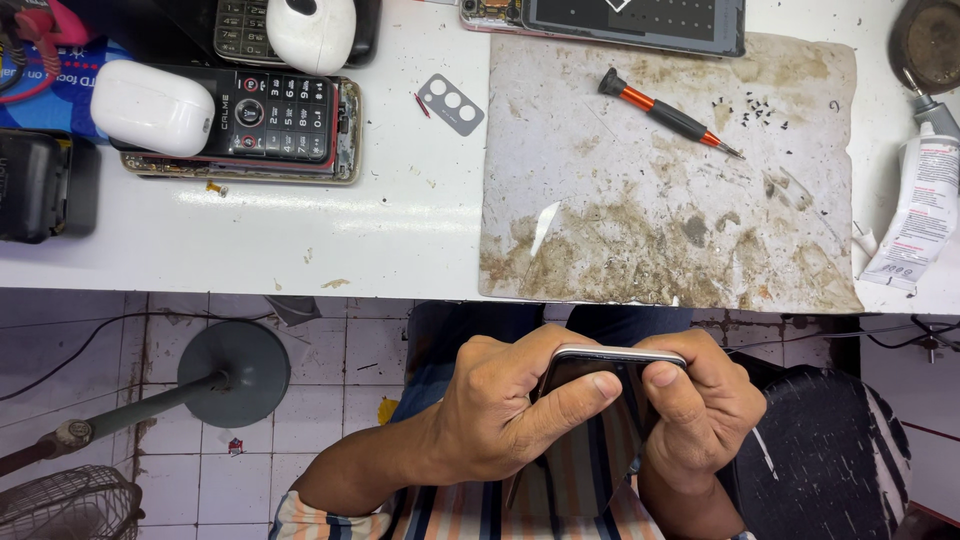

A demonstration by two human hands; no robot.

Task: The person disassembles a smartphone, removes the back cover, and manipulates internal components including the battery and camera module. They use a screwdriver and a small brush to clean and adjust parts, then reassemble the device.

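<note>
Below the table edge, over my lap, both hands grip a dark smartphone (590, 430) with a silver rim. My left hand (500, 410) wraps its left side, the thumb pressed across the black screen. My right hand (700, 410) clasps the right side, with its thumb on the top right corner of the phone. The phone's lower part runs down between my wrists.
On the white table lies a stained work mat (670, 170) with an orange-and-black screwdriver (668, 112) and several tiny screws (750, 108). A keypad phone (270, 115), a white earbud case (150, 108), a camera-lens plate (450, 104), a glue tube (915, 215) and a fan base (235, 372) surround it.
</note>
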